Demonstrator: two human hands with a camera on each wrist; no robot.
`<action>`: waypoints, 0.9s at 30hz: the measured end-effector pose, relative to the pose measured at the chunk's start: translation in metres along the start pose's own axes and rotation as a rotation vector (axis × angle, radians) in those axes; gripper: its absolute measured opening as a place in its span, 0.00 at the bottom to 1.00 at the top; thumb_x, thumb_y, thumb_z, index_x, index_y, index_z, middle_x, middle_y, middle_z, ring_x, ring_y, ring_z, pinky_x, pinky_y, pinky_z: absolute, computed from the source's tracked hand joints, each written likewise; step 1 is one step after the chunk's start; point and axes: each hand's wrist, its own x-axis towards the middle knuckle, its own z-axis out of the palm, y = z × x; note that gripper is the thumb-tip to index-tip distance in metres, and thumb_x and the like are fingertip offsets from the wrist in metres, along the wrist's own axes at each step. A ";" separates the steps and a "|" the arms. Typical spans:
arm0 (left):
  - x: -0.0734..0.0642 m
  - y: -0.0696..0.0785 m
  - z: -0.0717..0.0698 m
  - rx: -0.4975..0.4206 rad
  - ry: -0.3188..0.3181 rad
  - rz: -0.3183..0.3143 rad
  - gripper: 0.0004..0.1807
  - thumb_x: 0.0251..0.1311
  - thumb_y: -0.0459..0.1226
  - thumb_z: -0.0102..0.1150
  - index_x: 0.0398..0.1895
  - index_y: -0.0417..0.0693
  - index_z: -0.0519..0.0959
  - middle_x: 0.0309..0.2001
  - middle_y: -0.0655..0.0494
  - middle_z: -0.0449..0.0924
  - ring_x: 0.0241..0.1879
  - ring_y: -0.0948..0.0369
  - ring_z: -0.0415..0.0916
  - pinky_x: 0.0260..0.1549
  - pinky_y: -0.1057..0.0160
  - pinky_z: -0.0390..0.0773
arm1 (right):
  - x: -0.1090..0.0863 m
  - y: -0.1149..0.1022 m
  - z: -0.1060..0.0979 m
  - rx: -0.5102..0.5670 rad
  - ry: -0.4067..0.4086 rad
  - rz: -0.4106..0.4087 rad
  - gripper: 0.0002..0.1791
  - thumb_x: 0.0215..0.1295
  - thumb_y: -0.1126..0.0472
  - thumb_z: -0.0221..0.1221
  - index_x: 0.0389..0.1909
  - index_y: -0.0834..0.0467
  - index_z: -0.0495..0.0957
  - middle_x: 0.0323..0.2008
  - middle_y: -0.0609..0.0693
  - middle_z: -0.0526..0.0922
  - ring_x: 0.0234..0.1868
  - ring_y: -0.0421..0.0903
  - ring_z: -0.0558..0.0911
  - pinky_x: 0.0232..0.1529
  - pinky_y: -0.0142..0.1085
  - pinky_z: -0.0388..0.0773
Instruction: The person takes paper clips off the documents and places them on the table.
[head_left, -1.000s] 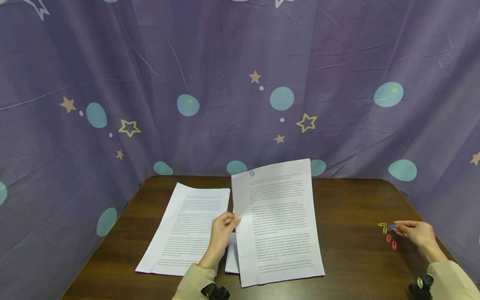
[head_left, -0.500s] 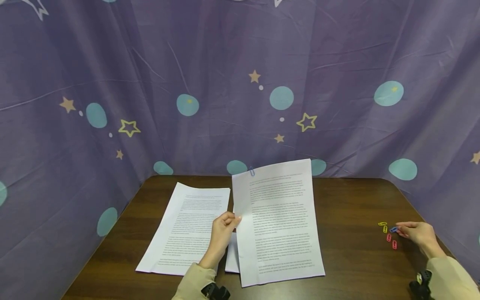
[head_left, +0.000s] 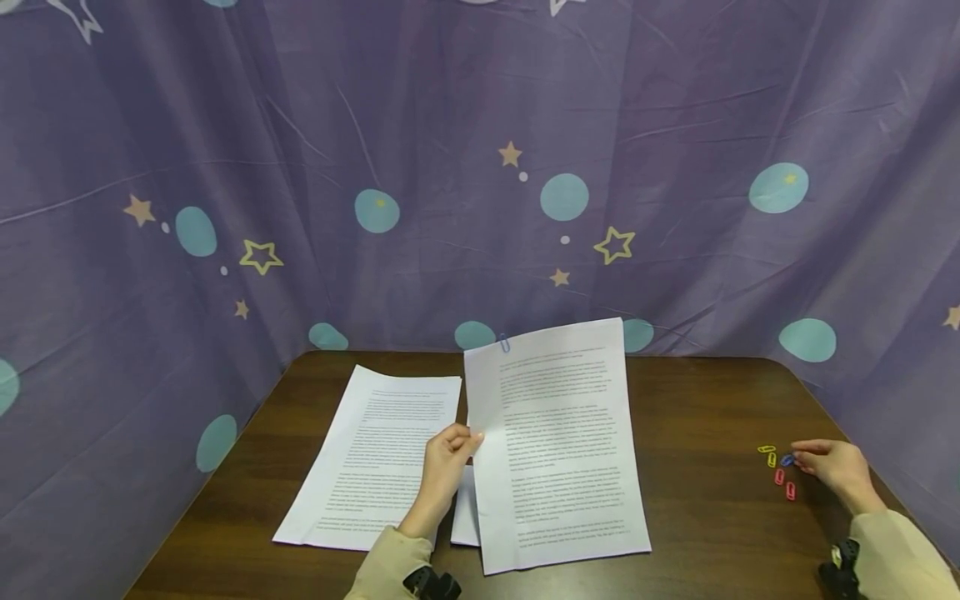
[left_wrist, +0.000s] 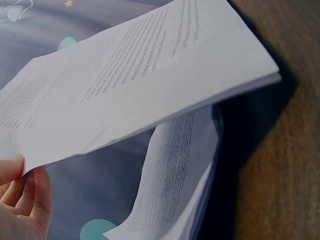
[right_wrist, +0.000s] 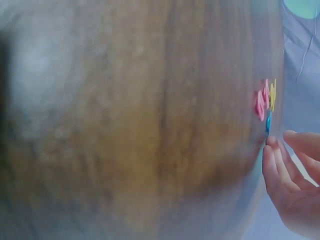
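My left hand [head_left: 446, 454] pinches the left edge of a stack of printed sheets [head_left: 562, 450] between thumb and fingers, holding it raised and tilted. A blue paper clip [head_left: 505, 343] sits on the top edge of that stack, near its left corner. At the right, my right hand [head_left: 834, 468] reaches to another blue paper clip [head_left: 787, 459] on the table. One fingertip is right at the clip's end in the right wrist view, with the thumb [right_wrist: 290, 135] apart from it. Two yellow paper clips [head_left: 771, 459] and two pink paper clips [head_left: 779, 477] lie beside it.
A second stack of printed sheets [head_left: 375, 467] lies on the brown wooden table [head_left: 225, 517] at the left. More white paper [head_left: 465, 512] shows partly under the raised stack. A purple patterned curtain [head_left: 420, 275] hangs behind and at both sides.
My right hand's fingertips have drawn slightly right off the blue paper clip, so more of the clip shows. My left hand and the raised sheets have stayed in place.
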 end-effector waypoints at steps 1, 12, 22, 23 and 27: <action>-0.001 0.004 0.000 0.001 0.002 0.003 0.06 0.51 0.25 0.56 0.24 0.26 0.72 0.19 0.46 0.76 0.17 0.68 0.67 0.22 0.68 0.72 | 0.000 -0.002 0.001 -0.026 0.015 -0.020 0.12 0.54 0.74 0.51 0.36 0.82 0.71 0.26 0.68 0.79 0.19 0.32 0.76 0.19 0.30 0.75; 0.002 -0.005 0.000 0.004 0.002 0.025 0.07 0.51 0.26 0.57 0.25 0.26 0.72 0.20 0.45 0.77 0.17 0.68 0.67 0.22 0.66 0.73 | 0.008 -0.039 0.013 -0.104 0.081 -0.177 0.13 0.59 0.65 0.54 0.38 0.73 0.76 0.30 0.66 0.80 0.20 0.37 0.77 0.18 0.29 0.71; 0.004 -0.010 0.000 -0.026 -0.002 0.031 0.08 0.51 0.27 0.57 0.26 0.26 0.72 0.19 0.49 0.77 0.17 0.69 0.68 0.20 0.68 0.73 | 0.007 -0.103 0.021 -0.060 0.110 -0.324 0.11 0.57 0.65 0.57 0.37 0.69 0.78 0.32 0.64 0.81 0.24 0.24 0.71 0.22 0.26 0.70; 0.004 -0.008 0.000 -0.031 -0.004 0.028 0.07 0.51 0.26 0.57 0.25 0.26 0.72 0.19 0.47 0.77 0.17 0.69 0.68 0.20 0.69 0.73 | 0.007 -0.109 0.022 -0.051 0.116 -0.337 0.11 0.57 0.65 0.57 0.37 0.69 0.78 0.33 0.64 0.81 0.25 0.23 0.71 0.23 0.25 0.70; -0.001 0.002 0.000 -0.035 -0.013 0.036 0.07 0.51 0.24 0.56 0.25 0.23 0.71 0.19 0.40 0.76 0.17 0.68 0.67 0.20 0.68 0.73 | 0.004 -0.132 0.028 -0.004 0.146 -0.390 0.11 0.56 0.64 0.59 0.37 0.66 0.78 0.34 0.63 0.81 0.28 0.20 0.70 0.25 0.21 0.68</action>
